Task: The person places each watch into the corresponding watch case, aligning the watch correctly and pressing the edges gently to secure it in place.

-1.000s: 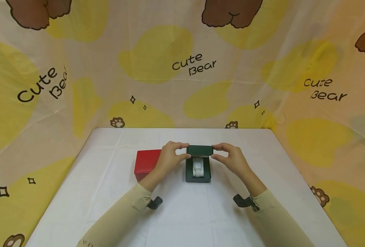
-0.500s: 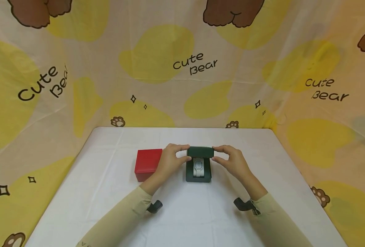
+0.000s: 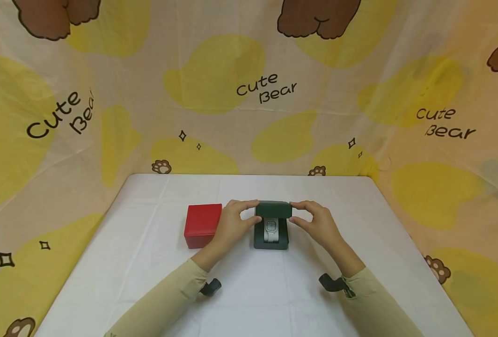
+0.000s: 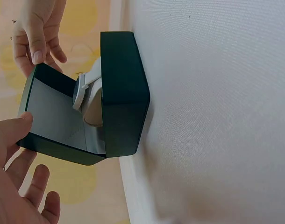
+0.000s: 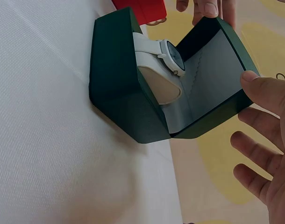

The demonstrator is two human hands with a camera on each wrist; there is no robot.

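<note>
A dark green watch box (image 3: 271,245) stands on the table, its hinged lid (image 3: 274,209) tilted up and partly over the inside. Within it a white wristwatch (image 3: 271,227) is wrapped round a cream cushion (image 5: 156,85). My left hand (image 3: 231,222) pinches the lid's left corner between thumb and index finger. On the opposite corner my right hand (image 3: 318,220) has the same pinch, its other fingers spread free in the right wrist view. The lid's pale grey lining (image 4: 51,109) shows in the left wrist view.
A red box (image 3: 202,220) sits left of the green one, partly behind my left forearm. The white-covered table (image 3: 249,299) meets a patterned curtain (image 3: 215,93) at the back and sides. Black wrist mounts (image 3: 332,282) jut inward below the hands.
Both hands have lowered the lid slightly toward the front, so it tips further over the watch. The box base, the watch and the red box have stayed in place.
</note>
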